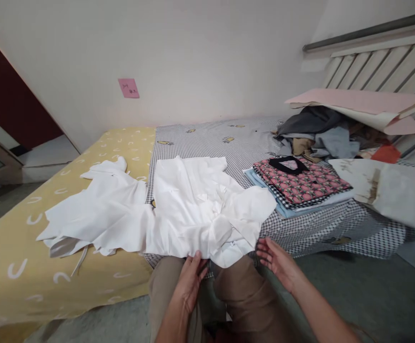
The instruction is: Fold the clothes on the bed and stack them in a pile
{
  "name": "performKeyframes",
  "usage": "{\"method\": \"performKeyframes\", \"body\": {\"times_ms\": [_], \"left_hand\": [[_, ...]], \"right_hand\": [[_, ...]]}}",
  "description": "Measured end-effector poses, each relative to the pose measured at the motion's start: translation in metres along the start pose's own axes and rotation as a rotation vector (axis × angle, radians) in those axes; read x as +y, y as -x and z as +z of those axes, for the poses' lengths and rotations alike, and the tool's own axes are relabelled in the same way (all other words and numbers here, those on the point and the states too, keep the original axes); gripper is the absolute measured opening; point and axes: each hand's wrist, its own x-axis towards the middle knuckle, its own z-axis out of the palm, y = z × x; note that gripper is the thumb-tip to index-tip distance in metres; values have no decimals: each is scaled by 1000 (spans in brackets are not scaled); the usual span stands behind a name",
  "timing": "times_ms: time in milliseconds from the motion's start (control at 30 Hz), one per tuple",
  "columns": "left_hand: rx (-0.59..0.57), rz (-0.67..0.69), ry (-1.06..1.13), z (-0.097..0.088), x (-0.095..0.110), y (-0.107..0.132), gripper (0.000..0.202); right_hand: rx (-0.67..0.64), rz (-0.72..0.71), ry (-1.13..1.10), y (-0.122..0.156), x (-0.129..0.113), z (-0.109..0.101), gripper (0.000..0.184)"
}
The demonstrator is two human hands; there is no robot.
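A white garment [189, 205], perhaps a shirt, lies spread and wrinkled on the bed, bunched toward its right side. At its near edge, above my knees, my left hand [192, 278] touches the cloth with fingertips apart. My right hand [278, 262] is open beside the garment's lower right corner, palm turned inward and fingers loosely spread; it seems to hold nothing. Another crumpled white cloth [100, 205] spreads to the left over the yellow cover and meets the garment; whether the two are one piece I cannot tell.
A stack of folded clothes topped by a pink-patterned garment [300, 183] sits to the right. Behind it is a heap of loose clothes [318, 133] under pink sheets [357, 102]. A stained white sheet [393, 190] hangs at the bed's right edge. A pink note [128, 88] sticks to the wall.
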Motion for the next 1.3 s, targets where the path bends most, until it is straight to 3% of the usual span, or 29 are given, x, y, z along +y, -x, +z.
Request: {"method": "performKeyframes", "body": {"times_ms": [100, 233, 433, 533, 633, 733, 900, 967, 1067, 1200, 1300], "left_hand": [[-11, 57, 176, 11, 13, 6, 34], [41, 90, 335, 14, 27, 20, 35], [67, 125, 465, -6, 44, 28, 52], [-64, 179, 330, -9, 40, 25, 55], [-127, 134, 177, -8, 27, 20, 42], [-18, 99, 101, -13, 11, 10, 27], [-15, 117, 0, -23, 0, 0, 26], [-31, 112, 12, -19, 3, 5, 26], [-58, 68, 86, -9, 9, 16, 29], [-79, 5, 173, -1, 14, 26, 38], [-77, 6, 212, 2, 14, 27, 35]], "right_hand": [[-165, -115, 186, 7, 2, 25, 44], [-268, -168, 310, 24, -2, 52, 50], [-462, -13, 341, 50, 5, 57, 53], [-499, 0, 361, 53, 13, 59, 55], [-483, -30, 343, 48, 18, 62, 55], [-398, -104, 239, 36, 17, 60, 55], [84, -209, -47, 5, 9, 33, 47], [189, -185, -102, -5, 6, 23, 44], [96, -107, -103, -10, 3, 19, 42], [-98, -49, -77, -1, 4, 31, 41], [-91, -55, -118, 1, 3, 38, 37]]}}
